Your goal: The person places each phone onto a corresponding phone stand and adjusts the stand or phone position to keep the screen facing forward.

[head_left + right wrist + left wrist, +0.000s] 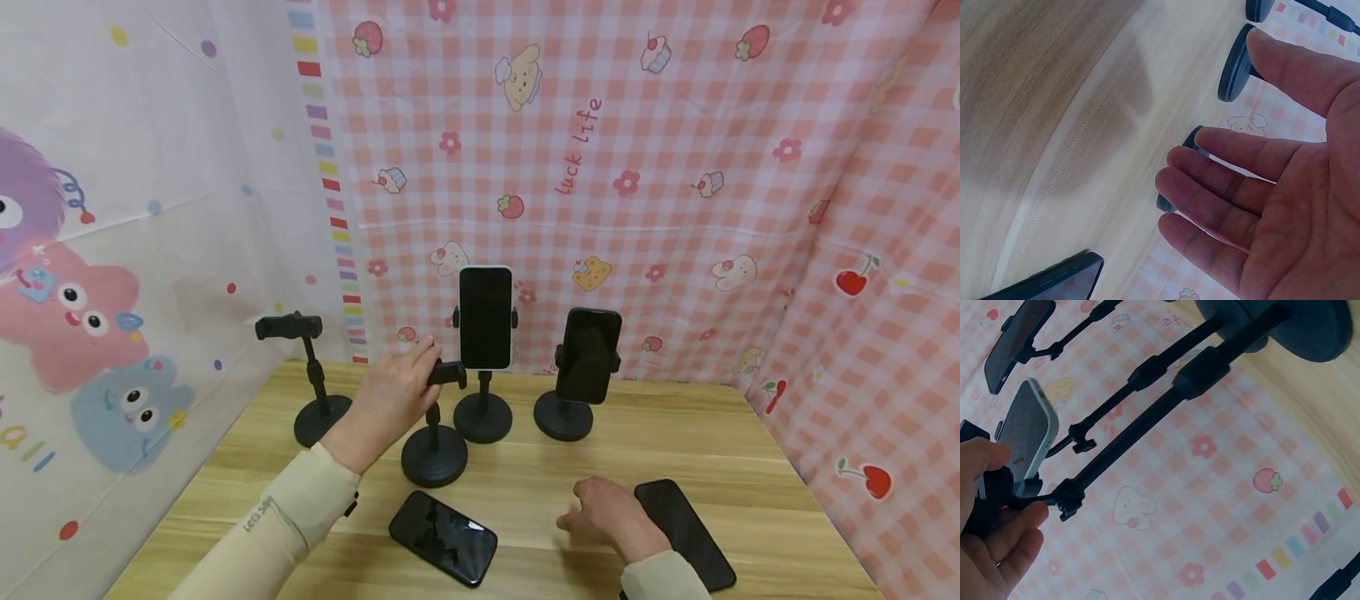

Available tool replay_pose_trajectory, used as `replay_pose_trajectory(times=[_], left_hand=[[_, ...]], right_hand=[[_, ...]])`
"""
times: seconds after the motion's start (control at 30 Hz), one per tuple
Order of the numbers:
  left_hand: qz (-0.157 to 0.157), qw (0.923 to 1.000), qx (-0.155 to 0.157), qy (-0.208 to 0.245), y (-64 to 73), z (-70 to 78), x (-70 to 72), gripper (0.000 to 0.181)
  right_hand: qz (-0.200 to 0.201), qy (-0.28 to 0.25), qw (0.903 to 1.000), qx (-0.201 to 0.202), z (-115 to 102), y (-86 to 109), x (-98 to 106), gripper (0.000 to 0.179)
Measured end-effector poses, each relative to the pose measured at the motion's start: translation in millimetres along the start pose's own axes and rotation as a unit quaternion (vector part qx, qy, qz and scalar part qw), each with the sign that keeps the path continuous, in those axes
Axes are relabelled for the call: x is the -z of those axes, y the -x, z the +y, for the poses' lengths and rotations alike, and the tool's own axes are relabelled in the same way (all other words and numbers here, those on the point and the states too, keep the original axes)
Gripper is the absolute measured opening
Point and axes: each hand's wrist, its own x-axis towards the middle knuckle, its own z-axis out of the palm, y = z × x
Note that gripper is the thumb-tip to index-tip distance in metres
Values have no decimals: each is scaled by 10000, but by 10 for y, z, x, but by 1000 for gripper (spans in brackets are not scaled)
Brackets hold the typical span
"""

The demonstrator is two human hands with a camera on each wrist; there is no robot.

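My left hand (392,393) grips the black clamp head (451,374) of a phone stand (434,458) that carries no phone. In the left wrist view, the thumb and fingers (1017,540) curl round the clamp, close to the joint at the top of the pole. My right hand (609,518) holds nothing; the right wrist view shows its palm (1300,206) with the fingers loosely bent. Beside it, a dark phone (693,542) lies on the table, partly covered by the hand and sleeve. Another black phone (442,537) lies face up in front of the gripped stand.
Behind stand a stand holding a white-edged phone (486,318) and, to its right, one holding a black phone (589,357). At the left is a stand with a bare clamp (288,327). Patterned cloth (660,108) hangs behind and beside the wooden table (540,467).
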Motion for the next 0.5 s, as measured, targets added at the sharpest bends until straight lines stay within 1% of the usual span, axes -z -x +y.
replay_pose_trajectory(times=[0.2, 0.4, 0.5], left_hand=[[-65, 9992, 111, 368, -87, -27, 44, 47], [-367, 9974, 297, 552, -153, -48, 85, 42], [-526, 9960, 378, 622, -190, -55, 113, 35]], right_hand=[[-10, -39, 10000, 0, -1, 5, -4, 50], [-91, -65, 9999, -34, -8, 6, -4, 51], [-124, -78, 9999, -58, -5, 2, -5, 51]])
